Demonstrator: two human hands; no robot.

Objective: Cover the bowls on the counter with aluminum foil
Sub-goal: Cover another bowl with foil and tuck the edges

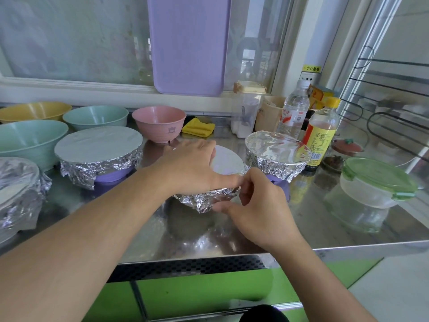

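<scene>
Crumpled foil skirt (206, 199) half-formed round the near rim of the centre bowl (226, 162), directly beneath both hands. Left hand (188, 166) flat on the foil top, fingers straight, pressing down to pin it. Right hand (260, 205) at the bowl's near-right edge, fingertips pinching the foil fold against the rim. Loose edge just left of the right hand, under the left wrist. Probably next: work the crimp leftward along the rim, right hand nearer. Pink bowl (160, 124) beyond the left hand, uncovered.

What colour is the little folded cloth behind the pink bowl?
Yellow folded cloth, seen in the head view.
</scene>
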